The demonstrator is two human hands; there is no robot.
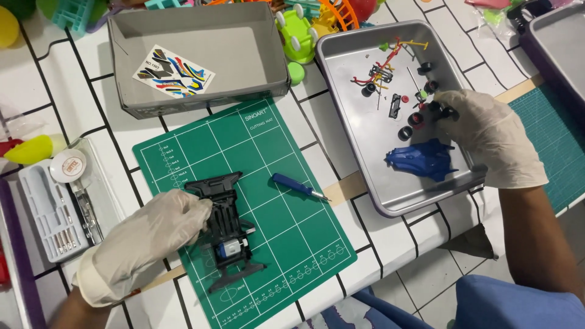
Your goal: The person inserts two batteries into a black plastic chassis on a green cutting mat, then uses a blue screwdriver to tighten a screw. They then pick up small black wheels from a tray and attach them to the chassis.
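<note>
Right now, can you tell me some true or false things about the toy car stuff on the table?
1. The left hand holds the black toy car chassis on the green cutting mat. True.
2. The right hand reaches into the grey cardboard box. False: it is in the metal tray, at small black wheels.
3. The blue screwdriver lies on the mat, in no hand. True.
4. The blue car body shell sits on the chassis. False: it lies in the tray.
5. The sticker sheet lies in the cardboard box. True.

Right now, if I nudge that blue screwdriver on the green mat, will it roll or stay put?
The blue screwdriver looks round-handled and slim, so it would probably roll sideways. It lies free on the flat green mat, nothing blocking it. Likely light and stiff, easy to pinch.
</note>
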